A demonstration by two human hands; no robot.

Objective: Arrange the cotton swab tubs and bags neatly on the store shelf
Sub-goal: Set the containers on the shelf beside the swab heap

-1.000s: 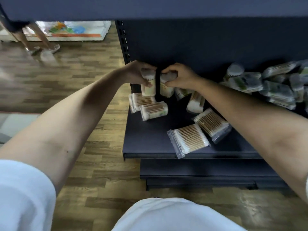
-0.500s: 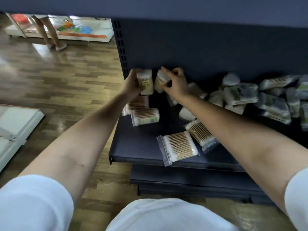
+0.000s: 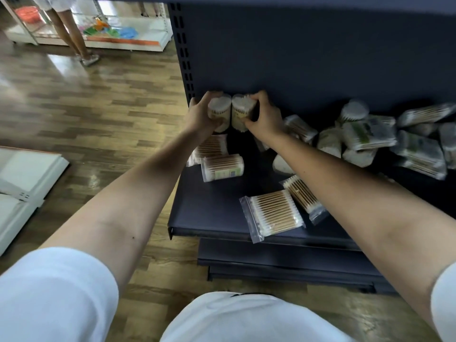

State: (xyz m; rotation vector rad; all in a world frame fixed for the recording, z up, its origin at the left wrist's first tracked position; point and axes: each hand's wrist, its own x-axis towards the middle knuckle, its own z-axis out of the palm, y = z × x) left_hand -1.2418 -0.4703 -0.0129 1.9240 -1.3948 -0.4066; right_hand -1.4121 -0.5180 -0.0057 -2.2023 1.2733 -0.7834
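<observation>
Two cotton swab tubs stand upright side by side at the back left corner of the dark shelf. My left hand grips the left tub; my right hand grips the right tub. Below them another tub lies on its side, with a bag partly hidden behind it. A clear bag of swabs lies at the front edge, and a second bag lies partly under my right forearm. A loose heap of bags and tubs fills the back right.
The shelf's perforated upright rises just left of the tubs, with the dark back panel behind. Lower shelf edges jut out below. On the wooden floor, white panels lie at left; a person's legs stand by a far white shelf.
Both hands have carried their tubs back and down to the shelf's back left corner, and the tubs now stand upright, side by side.
</observation>
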